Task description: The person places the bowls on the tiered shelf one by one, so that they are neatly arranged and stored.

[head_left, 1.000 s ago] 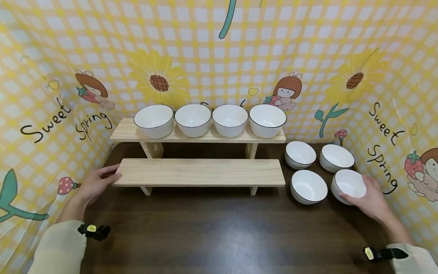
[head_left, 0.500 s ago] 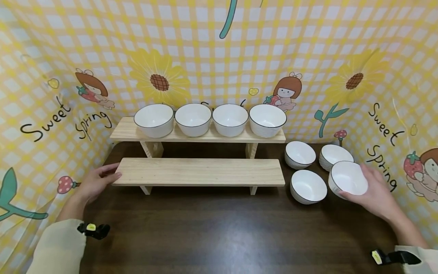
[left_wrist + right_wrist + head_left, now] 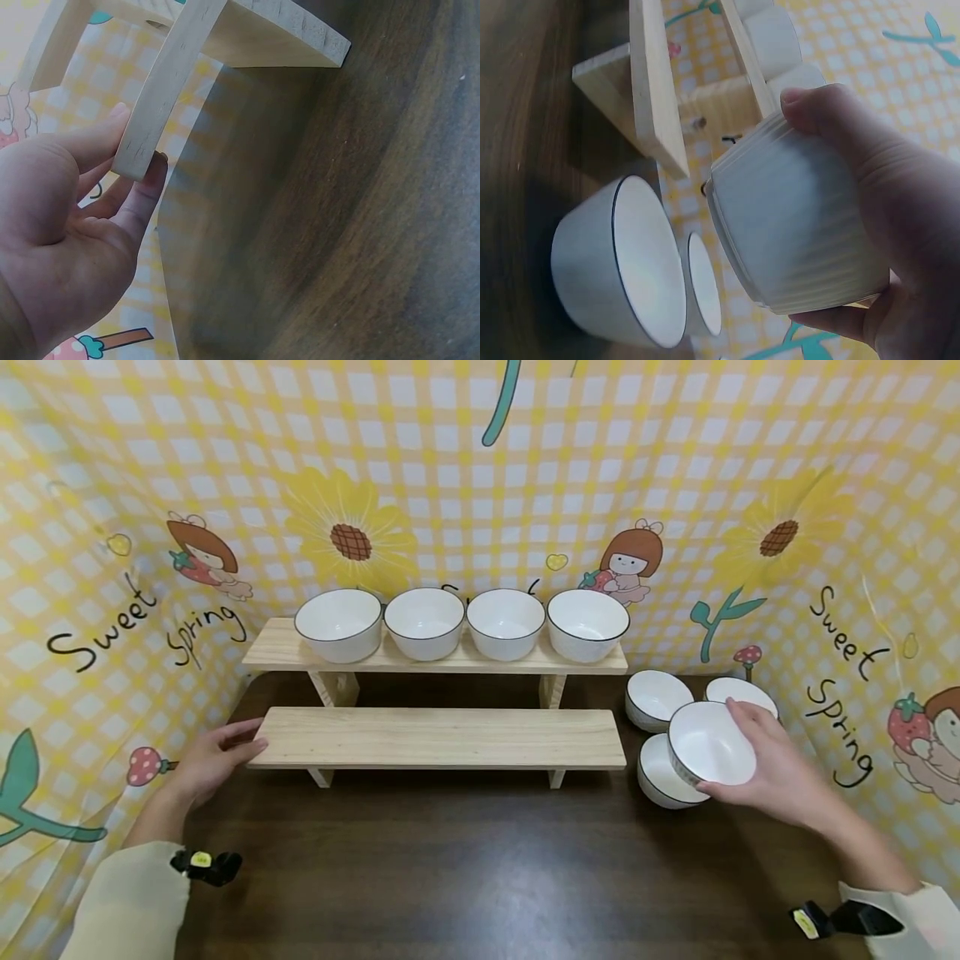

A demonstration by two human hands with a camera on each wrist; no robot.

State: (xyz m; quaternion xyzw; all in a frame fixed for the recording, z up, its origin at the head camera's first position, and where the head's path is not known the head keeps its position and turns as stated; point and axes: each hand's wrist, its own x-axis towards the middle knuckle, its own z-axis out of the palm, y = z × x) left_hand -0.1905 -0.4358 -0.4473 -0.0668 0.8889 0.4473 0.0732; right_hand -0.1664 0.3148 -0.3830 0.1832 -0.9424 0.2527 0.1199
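Observation:
My right hand (image 3: 780,768) grips a white bowl (image 3: 712,743) with a thin dark rim, thumb on one side and fingers on the other. That bowl is raised and partly covers another white bowl (image 3: 660,772) on the table. In the right wrist view, the ribbed outer wall of the held bowl (image 3: 795,217) shows. At the left end of a two-tier wooden shelf (image 3: 435,737), my left hand (image 3: 213,760) pinches the lower board. The left wrist view has its thumb and fingers on opposite faces of the board end (image 3: 161,105).
Several white bowls (image 3: 341,625) stand in a row on the upper board. Two more bowls, a left one (image 3: 658,697) and a right one (image 3: 742,693), sit at the back right of the dark wooden table (image 3: 450,868). Yellow checked cloth (image 3: 480,485) surrounds the table's back and sides.
My right hand has lifted the front right bowl off the table and carried it left, over the neighbouring bowl. The left hand has stayed on the shelf end.

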